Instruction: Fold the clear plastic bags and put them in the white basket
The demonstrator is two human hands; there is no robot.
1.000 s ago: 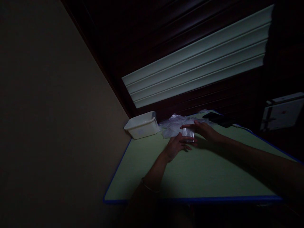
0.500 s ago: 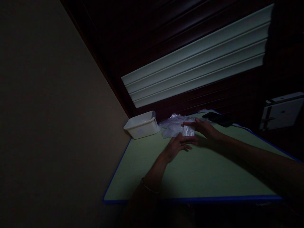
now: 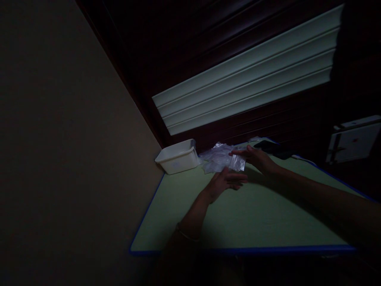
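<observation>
A small, shiny clear plastic bag (image 3: pixel 237 163) hangs from my right hand (image 3: pixel 258 159), pinched by its upper edge between the fingers and thumb. Just below it is my left hand (image 3: pixel 222 184), fingers stretched out to the right and thumb raised, holding nothing that I can see. Whether its fingertips touch the bag's lower edge is hard to tell in the dim light. Behind both hands, a loose pile of clear plastic bags (image 3: pixel 218 156) lies on the pale green tabletop (image 3: pixel 250 216).
To the left of the pile, a white plastic tub (image 3: pixel 178 162) stands against the wall. A dark flat object (image 3: pixel 275 149) with a white cable (image 3: pixel 303 159) lies at the back right. Beyond the table's right side is a white box (image 3: pixel 354 141). The tabletop has a blue edge.
The bag has tilted slightly, and its lower edge sits a little apart from my left hand's fingers. My left hand's fingers have drawn closer together. Both hands have barely shifted.
</observation>
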